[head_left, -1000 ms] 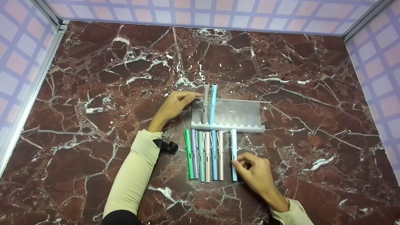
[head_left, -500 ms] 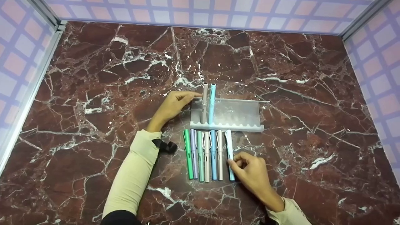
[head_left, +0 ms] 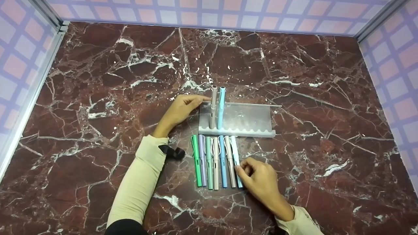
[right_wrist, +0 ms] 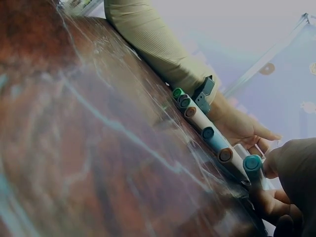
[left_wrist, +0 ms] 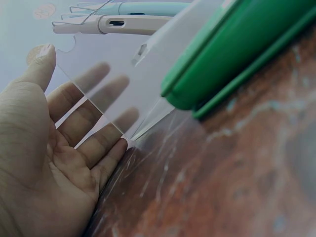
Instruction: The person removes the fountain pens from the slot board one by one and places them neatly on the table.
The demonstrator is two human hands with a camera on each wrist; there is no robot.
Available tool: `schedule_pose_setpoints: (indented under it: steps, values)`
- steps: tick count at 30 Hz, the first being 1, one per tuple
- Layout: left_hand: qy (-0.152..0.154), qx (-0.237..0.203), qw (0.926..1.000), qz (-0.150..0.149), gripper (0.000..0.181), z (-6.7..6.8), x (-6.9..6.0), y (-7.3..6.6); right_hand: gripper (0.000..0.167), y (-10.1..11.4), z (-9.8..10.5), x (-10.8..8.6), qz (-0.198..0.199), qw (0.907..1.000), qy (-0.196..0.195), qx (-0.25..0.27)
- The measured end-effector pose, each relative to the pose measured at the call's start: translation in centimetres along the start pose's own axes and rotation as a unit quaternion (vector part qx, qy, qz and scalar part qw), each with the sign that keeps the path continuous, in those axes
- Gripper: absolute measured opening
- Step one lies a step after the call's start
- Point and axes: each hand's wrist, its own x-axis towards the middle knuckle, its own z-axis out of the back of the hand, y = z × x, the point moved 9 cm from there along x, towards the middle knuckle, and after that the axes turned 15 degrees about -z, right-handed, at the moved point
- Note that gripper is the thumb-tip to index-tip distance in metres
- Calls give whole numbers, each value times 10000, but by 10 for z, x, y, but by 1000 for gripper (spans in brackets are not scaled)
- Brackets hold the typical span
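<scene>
In the head view, the right hand [head_left: 259, 176] pinches the barrel of a light-blue pen [head_left: 235, 153] lying on the table. This pen is at the right end of a row, leaning against a taupe pen [head_left: 229, 156]. The left hand [head_left: 184, 109] is at the left edge of a clear pen stand [head_left: 248, 117]. In the left wrist view, its fingers [left_wrist: 81, 118] extend fairly straight behind the clear panel, with the thumb at the panel's edge. A grey-brown pen [head_left: 214, 107] and a sky-blue pen [head_left: 221, 107] stand in the stand's left slots.
Left of the taupe pen lie a blue pen [head_left: 223, 163], a beige pen [head_left: 216, 166], a sea-green pen [head_left: 209, 163], a purple pen [head_left: 202, 160] and a green pen [head_left: 197, 161]. Checked walls [head_left: 212, 13] border the dark red marbled table [head_left: 130, 81].
The right hand has moved left with the light-blue pen, closing its gap to the row. The pen now tilts, and the taupe pen's lower end has shifted right. The left hand stays put.
</scene>
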Motion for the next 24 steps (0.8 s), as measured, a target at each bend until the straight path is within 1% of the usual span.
schedule_pose_setpoints:
  steps: [1,2,7,9,12,15,21,24]
  values:
    - [10,12,10000,17,57,0,0,0,14,0,0,0,15,10000,8,-39]
    - [5,42,10000,12,60,1,-1,4,14,1,-1,0,15,10000,20,-66]
    - [-23,10,10000,87,36,1,-1,4,15,2,-1,0,32,9999,1,-164]
    - [-34,-36,9999,102,32,1,-1,4,15,3,-1,0,33,9998,-16,-197]
    - [-36,-75,9999,82,31,1,0,4,16,3,-1,0,5,9998,3,-194]
    - [-26,-97,9999,18,38,1,0,3,21,3,-1,0,-32,9998,35,-206]
    - [-1,-44,9999,-116,72,0,0,3,29,4,-2,-1,-9,9997,48,-229]
    - [10,24,9999,-126,80,0,0,3,30,5,-1,-1,-16,9996,37,-263]
